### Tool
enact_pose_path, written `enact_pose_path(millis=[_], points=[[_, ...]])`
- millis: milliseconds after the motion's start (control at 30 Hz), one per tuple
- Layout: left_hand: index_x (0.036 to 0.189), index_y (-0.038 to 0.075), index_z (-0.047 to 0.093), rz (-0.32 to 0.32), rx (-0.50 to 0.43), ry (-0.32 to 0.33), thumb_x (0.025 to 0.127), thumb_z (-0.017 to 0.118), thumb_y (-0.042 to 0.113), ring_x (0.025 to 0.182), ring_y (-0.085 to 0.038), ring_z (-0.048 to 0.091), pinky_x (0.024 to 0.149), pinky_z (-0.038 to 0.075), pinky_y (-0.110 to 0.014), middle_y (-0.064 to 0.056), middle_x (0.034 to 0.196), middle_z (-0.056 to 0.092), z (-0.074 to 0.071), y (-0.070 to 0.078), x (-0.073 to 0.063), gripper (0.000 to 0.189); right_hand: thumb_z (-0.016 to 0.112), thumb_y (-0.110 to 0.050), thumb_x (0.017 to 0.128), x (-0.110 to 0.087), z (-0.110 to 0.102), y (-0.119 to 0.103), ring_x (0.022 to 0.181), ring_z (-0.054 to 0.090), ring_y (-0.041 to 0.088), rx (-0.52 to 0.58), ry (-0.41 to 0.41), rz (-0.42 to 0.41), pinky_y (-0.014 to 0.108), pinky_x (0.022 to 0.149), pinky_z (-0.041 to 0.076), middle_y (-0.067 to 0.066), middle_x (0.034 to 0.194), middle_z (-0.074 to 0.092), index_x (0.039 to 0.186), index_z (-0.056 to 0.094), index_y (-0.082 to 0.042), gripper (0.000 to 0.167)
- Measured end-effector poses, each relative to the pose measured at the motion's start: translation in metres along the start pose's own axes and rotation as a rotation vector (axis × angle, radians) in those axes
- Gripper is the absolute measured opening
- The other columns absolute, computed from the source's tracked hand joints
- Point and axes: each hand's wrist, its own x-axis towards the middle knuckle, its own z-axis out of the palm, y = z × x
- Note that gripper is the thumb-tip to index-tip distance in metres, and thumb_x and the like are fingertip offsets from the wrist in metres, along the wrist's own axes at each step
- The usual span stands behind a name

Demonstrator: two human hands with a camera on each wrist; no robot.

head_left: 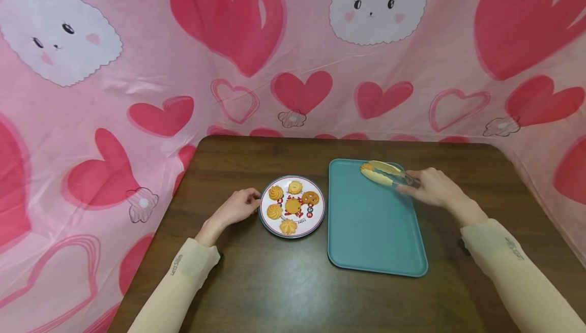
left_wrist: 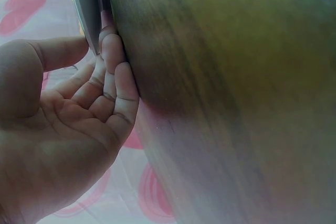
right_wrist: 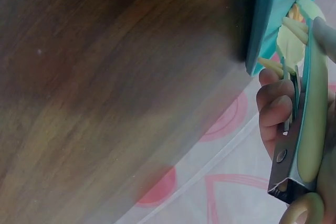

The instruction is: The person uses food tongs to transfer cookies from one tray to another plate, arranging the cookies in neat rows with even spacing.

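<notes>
A round white plate with a dark rim bears several cookies, among them a swirled cookie and a pretzel-shaped cookie. At its left edge my left hand pinches the rim, thumb on top and fingers beneath, as the left wrist view shows. My right hand grips cream-tipped metal tongs, whose hinge end shows in the right wrist view. Between the tong tips is a golden cookie, over the far part of a teal tray. Whether that cookie touches the tray I cannot tell.
The tray lies just right of the plate on a dark wooden table. Behind and to the left hangs a pink cloth with hearts and rabbit faces.
</notes>
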Motion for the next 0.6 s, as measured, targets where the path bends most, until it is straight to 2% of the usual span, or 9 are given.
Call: enact_pose_path(millis=[233, 600], points=[[0.117, 0.002, 0.065, 0.007, 0.003, -0.003, 0.099, 0.062, 0.017, 0.068, -0.016, 0.058, 0.060, 0.045, -0.031, -0.002, 0.077, 0.063, 0.0001, -0.0013, 0.0009, 0.024, 0.068, -0.050, 0.091, -0.0002, 0.0013, -0.0001, 0.067, 0.053, 0.019, -0.003, -0.016, 0.029, 0.033, 0.055, 0.041, 0.000, 0.066, 0.054, 0.135, 0.055, 0.009, 0.075], [0.116, 0.001, 0.065, 0.007, 0.006, -0.002, 0.098, 0.062, 0.017, 0.067, -0.016, 0.058, 0.060, 0.046, -0.031, -0.002, 0.077, 0.063, 0.0003, -0.0015, 0.0013, 0.024, 0.066, -0.053, 0.092, 0.0006, 0.0020, 0.0033, 0.072, 0.055, 0.020, -0.003, -0.013, 0.003, 0.033, 0.058, 0.044, 0.001, 0.076, 0.062, 0.134, 0.056, 0.010, 0.077]])
